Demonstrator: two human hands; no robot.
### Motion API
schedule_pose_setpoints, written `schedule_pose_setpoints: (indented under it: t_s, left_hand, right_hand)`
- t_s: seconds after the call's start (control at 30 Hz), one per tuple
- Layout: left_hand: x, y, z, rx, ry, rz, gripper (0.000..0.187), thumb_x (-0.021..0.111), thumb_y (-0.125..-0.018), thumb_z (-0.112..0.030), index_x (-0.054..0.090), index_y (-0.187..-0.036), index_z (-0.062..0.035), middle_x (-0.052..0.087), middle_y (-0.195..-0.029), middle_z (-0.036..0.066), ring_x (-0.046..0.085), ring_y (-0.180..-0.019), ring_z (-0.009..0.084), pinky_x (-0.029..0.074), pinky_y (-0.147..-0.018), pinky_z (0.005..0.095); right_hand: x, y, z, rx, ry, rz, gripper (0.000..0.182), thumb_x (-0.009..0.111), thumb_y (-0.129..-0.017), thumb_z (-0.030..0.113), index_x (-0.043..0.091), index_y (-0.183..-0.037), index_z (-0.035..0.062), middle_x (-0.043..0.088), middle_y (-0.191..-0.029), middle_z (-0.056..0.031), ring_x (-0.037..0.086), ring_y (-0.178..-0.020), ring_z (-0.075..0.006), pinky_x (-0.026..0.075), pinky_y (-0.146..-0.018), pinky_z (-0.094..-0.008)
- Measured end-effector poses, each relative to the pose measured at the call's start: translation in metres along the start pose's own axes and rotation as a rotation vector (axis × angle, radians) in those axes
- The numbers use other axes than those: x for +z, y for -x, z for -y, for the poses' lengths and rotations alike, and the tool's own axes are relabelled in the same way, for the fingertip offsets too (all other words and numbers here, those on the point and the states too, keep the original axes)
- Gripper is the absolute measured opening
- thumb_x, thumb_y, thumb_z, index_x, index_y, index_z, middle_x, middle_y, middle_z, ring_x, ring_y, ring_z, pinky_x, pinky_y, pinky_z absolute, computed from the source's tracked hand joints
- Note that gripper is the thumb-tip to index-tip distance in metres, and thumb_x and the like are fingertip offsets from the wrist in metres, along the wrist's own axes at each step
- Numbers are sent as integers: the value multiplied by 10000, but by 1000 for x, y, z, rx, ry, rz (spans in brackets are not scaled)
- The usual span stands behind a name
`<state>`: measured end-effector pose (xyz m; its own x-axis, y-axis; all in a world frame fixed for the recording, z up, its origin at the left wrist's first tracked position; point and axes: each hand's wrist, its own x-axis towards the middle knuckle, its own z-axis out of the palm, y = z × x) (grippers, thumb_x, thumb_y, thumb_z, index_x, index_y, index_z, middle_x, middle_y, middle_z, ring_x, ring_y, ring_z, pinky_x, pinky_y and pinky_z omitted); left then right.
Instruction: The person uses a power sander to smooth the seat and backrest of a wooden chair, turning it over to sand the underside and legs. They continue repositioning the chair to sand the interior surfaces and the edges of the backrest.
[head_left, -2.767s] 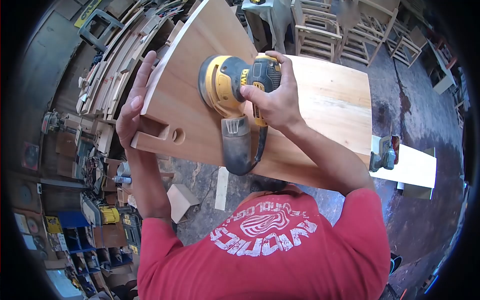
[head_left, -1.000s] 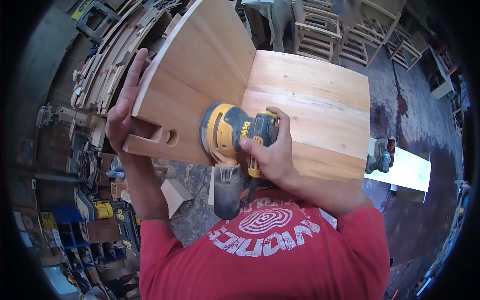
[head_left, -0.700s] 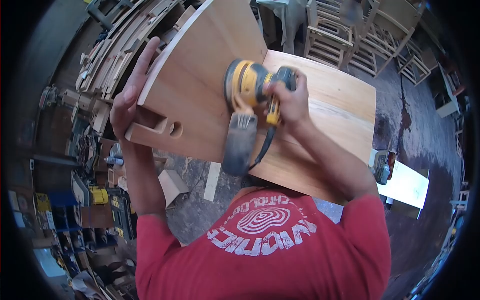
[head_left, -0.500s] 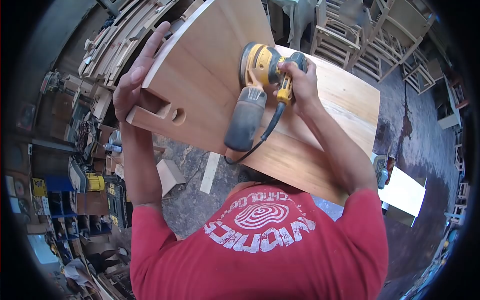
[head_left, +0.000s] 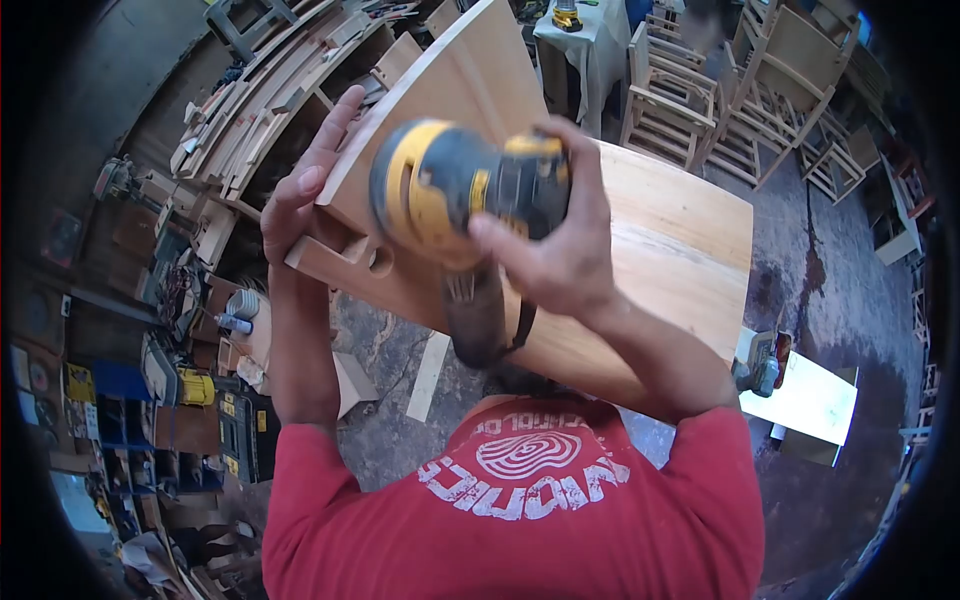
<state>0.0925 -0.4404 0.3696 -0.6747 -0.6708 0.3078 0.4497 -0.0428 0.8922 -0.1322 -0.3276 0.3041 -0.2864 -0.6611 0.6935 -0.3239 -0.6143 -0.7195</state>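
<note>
I have my right hand [head_left: 545, 255] clenched around the body of the sander [head_left: 450, 195], a yellow and black power tool, fingers wrapped over its top. It looks blurred and sits close to the camera, above the upright wooden panel [head_left: 470, 90], and I cannot tell whether its pad is touching the wood. Its grey dust bag [head_left: 478, 320] and black cord hang down toward me. My left hand [head_left: 305, 195] lies flat and open against the left edge of that panel, fingers stretched up along it, bracing rather than gripping.

The panel stands on edge and meets a wide flat board [head_left: 670, 250] to its right; near its lower left corner there is a square notch and a round hole [head_left: 380, 262].

I judge the sander compact but weighty for one hand, stiff, and prone to buzzing out of a loose grip, so the palm belongs over the top of the housing with the cord kept clear. The panel looks rigid and smooth, likely to tip if the bracing hand lets go; the left edge is the sensible place to steady it.

Far right stand several bare wooden chairs [head_left: 690, 90]. Stacked timber offcuts [head_left: 260, 90] fill the far left. A second tool [head_left: 757, 365] rests on a white board [head_left: 810, 400] at the near right.
</note>
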Motion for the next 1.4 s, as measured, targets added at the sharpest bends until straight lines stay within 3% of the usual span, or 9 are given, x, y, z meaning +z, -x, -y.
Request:
schedule_pose_setpoints:
  t_s: [0.13, 0.33, 0.4, 0.47, 0.53, 0.73, 0.93, 1.2, 1.4]
  left_hand:
    - [1, 3, 0, -2, 10, -21, 1082, 726, -788, -336, 149, -1635, 10, 365, -1599, 225, 438, -1445, 338, 336, -1222, 412]
    - [-1, 5, -3, -63, 63, 25, 1108, 724, -795, -384, 123, -1638, 10, 346, -1606, 230, 436, -1444, 350, 330, -1227, 431]
    - [4, 6, -3, -17, 42, -12, 1108, 718, -801, -407, 124, -1633, 21, 328, -1617, 231, 432, -1448, 354, 327, -1230, 438]
    - [9, 6, -1, -9, 75, -35, 1103, 708, -809, -423, 127, -1630, 29, 304, -1632, 230, 417, -1456, 358, 319, -1232, 445]
    - [3, 6, 1, 23, 6, -47, 1093, 683, -821, -463, 140, -1628, 36, 295, -1639, 229, 382, -1482, 346, 281, -1247, 438]
    - [5, 6, 1, 28, -66, -90, 1052, 553, -892, -565, 126, -1624, 58, 281, -1646, 258, 351, -1500, 358, 264, -1246, 441]
    - [6, 8, 3, 54, 94, -89, 1030, 557, -927, -580, 136, -1623, 52, 279, -1644, 258, 375, -1484, 367, 311, -1232, 453]
    - [7, 8, 3, 56, 214, -64, 952, 515, -966, -547, 163, -1625, 42, 286, -1658, 232, 374, -1493, 331, 312, -1230, 418]
    - [17, 7, 6, 52, 242, -65, 928, 523, -965, -528, 192, -1617, 42, 289, -1656, 231, 342, -1509, 348, 267, -1250, 432]
  right_hand:
    - [-1, -17, -8, 211, -178, -58, 747, 841, -727, 146, 451, -1359, 61, 629, -1113, -167, 659, -1030, -280, 539, -934, -402]
    - [10, 3, 23, -204, -70, 44, 747, 826, -718, 193, 481, -1372, 87, 595, -1167, -200, 644, -1075, -350, 545, -921, -419]
    - [6, -21, 24, -140, -81, 50, 791, 862, -723, 173, 459, -1392, 51, 584, -1156, -134, 624, -1061, -232, 517, -945, -368]
    - [0, -51, 0, -102, 56, -69, 751, 820, -720, 223, 476, -1363, 44, 641, -1119, -175, 682, -1028, -315, 549, -927, -408]
    - [-9, -66, -17, 94, -11, -89, 746, 808, -727, 221, 469, -1364, 31, 652, -1124, -172, 680, -1031, -302, 540, -945, -396]
    - [-3, -4, -18, 213, -91, -75, 785, 832, -736, 162, 429, -1397, 32, 625, -1156, -158, 648, -1061, -252, 530, -949, -377]
    - [13, 24, 21, -236, 25, 55, 808, 852, -706, 152, 443, -1386, 3, 565, -1137, -165, 606, -1026, -278, 502, -924, -389]
    - [5, 7, 0, 264, -159, -12, 762, 804, -783, 85, 384, -1416, 34, 591, -1095, -117, 642, -958, -197, 546, -855, -343]
    - [16, 70, 27, -44, 5, 17, 771, 849, -710, 132, 464, -1368, 18, 575, -1149, -187, 638, -992, -308, 536, -864, -395]
